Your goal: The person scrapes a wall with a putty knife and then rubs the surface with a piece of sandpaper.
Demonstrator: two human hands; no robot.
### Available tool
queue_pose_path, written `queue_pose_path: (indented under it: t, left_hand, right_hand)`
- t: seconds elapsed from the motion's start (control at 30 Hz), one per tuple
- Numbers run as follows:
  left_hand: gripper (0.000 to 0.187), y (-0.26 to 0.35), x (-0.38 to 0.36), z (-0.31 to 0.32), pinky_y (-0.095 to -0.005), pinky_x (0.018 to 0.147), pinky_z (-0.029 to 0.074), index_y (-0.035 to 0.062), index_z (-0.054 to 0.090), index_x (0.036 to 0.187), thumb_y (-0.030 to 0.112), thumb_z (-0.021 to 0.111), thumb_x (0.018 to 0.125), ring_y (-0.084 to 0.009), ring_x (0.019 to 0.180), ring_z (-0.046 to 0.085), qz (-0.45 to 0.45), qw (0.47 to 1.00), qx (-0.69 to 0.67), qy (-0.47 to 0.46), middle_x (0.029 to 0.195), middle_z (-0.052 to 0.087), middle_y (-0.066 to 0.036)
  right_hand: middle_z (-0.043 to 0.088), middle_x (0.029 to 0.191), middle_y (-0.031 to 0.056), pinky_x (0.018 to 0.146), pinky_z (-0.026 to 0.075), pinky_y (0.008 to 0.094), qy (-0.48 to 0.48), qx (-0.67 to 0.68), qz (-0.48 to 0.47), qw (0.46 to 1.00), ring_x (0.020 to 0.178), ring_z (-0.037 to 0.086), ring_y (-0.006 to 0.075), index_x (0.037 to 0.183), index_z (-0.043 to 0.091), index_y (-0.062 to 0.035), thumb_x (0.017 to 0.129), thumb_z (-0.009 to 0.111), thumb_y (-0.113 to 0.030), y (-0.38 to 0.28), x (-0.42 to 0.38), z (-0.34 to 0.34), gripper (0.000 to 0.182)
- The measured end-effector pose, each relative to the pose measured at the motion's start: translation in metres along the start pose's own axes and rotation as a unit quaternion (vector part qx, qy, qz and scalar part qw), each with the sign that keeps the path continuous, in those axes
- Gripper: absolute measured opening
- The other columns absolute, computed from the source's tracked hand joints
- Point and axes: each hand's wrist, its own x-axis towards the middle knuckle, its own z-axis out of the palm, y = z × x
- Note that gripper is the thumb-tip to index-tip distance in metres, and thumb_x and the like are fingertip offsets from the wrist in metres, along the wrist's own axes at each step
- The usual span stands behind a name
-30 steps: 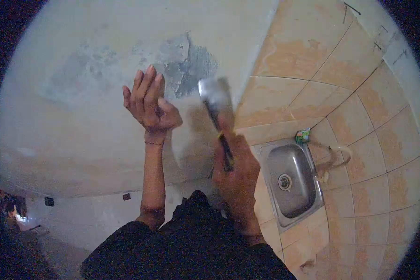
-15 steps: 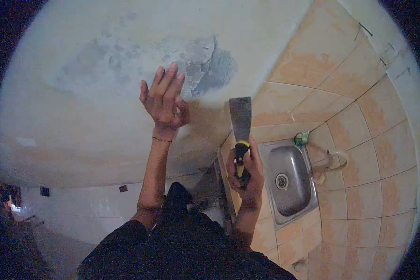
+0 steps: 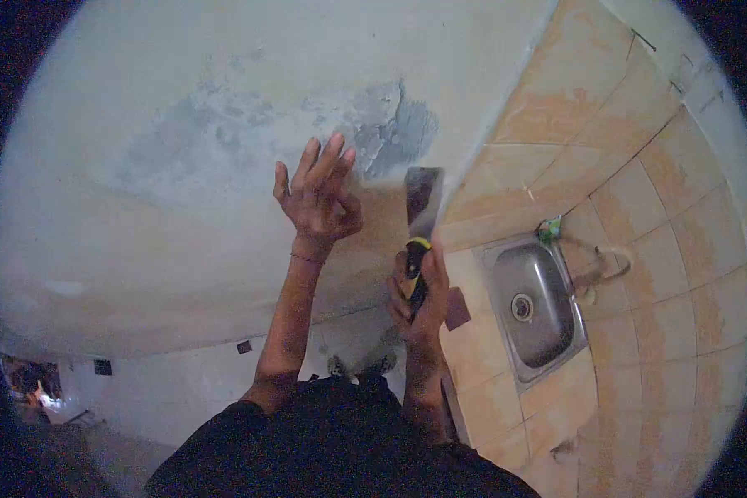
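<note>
My right hand [image 3: 421, 290] is wrapped round the black and yellow handle of a putty knife [image 3: 423, 199], its wide dark blade pointing up toward the wall. Raised in front of the pale wall [image 3: 224, 249], my left hand [image 3: 319, 199] has its fingers stretched and holds nothing. Just beyond its fingertips is a grey patch [image 3: 398, 124] of peeling paint with a ragged crack through it. The blade's tip appears just below the right end of that patch. Beside my right hand, a reddish-brown flat piece [image 3: 457, 309] lies on the tiled counter [image 3: 490, 357].
A steel sink [image 3: 531, 311] is set into the counter on the right. A small green and white packet [image 3: 549, 230] lies at its far corner, near the tap [image 3: 614, 264]. Orange-patterned tiles [image 3: 631, 315] cover the wall behind. My feet [image 3: 361, 365] show on the floor below.
The view has shifted, so the sink and wall patch appear farther right. My left hand sits lower against the patch; the putty knife leans more. The reddish-brown piece has come into view.
</note>
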Motion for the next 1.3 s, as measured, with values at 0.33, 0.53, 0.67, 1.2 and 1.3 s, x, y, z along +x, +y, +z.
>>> queue_pose_path:
  t: [0.33, 0.53, 0.67, 1.2, 1.3]
  left_hand:
    - [0.04, -0.006, 0.01, -0.013, -0.0424, 0.118, 0.015, 0.0213, 0.061, 0.125, 0.017, 0.041, 0.091, -0.0176, 0.127, 0.053, 0.002, 0.999, -0.041, -0.011, 0.131, 0.062, 0.003]
    - [0.039, -0.009, 0.019, -0.013, -0.0426, 0.118, 0.016, 0.0207, 0.059, 0.126, 0.02, 0.04, 0.093, -0.0189, 0.128, 0.052, 0.019, 0.995, -0.094, 0.025, 0.132, 0.062, 0.002]
    - [0.039, -0.006, 0.014, -0.004, -0.0428, 0.118, 0.015, 0.0207, 0.06, 0.125, 0.021, 0.041, 0.091, -0.0205, 0.128, 0.052, -0.002, 0.994, -0.107, 0.039, 0.132, 0.062, 0.001]
    - [0.042, 0.026, -0.009, 0.031, -0.0525, 0.12, 0.003, 0.014, 0.061, 0.128, 0.024, 0.04, 0.093, -0.0302, 0.137, 0.042, -0.083, 0.993, 0.016, 0.082, 0.137, 0.057, -0.011]
    - [0.046, 0.033, -0.013, 0.039, -0.0532, 0.12, 0.004, 0.0102, 0.06, 0.129, 0.021, 0.042, 0.089, -0.0304, 0.137, 0.042, -0.092, 0.99, 0.032, 0.097, 0.138, 0.056, -0.013]
  right_hand:
    - [0.048, 0.07, 0.0029, 0.03, 0.026, 0.0182, -0.005, -0.005, -0.063, 0.998, 0.038, 0.033, 0.0059, 0.138, 0.04, -0.015, 0.102, 0.045, -0.038, 0.016, -0.018, 0.021, 0.042]
    - [0.046, 0.072, 0.0038, 0.031, 0.028, 0.0191, -0.041, 0.068, -0.017, 0.997, 0.04, 0.035, 0.0065, 0.145, 0.037, -0.021, 0.104, 0.042, -0.033, 0.011, -0.019, 0.029, 0.043]
    - [0.046, 0.074, 0.0065, 0.033, 0.035, 0.0196, -0.104, 0.122, 0.086, 0.983, 0.043, 0.039, 0.008, 0.148, 0.034, -0.018, 0.104, 0.042, -0.029, 0.004, -0.033, 0.017, 0.046]
    - [0.047, 0.075, 0.0022, 0.032, 0.029, 0.017, -0.115, -0.041, -0.05, 0.991, 0.044, 0.038, 0.0044, 0.145, 0.034, -0.0135, 0.102, 0.049, -0.036, -0.053, 0.035, -0.01, 0.051]
    - [0.047, 0.07, 0.0032, 0.03, 0.03, 0.0184, -0.128, -0.018, -0.012, 0.992, 0.041, 0.037, 0.0044, 0.146, 0.032, -0.0171, 0.102, 0.05, -0.038, -0.062, 0.046, -0.021, 0.052]
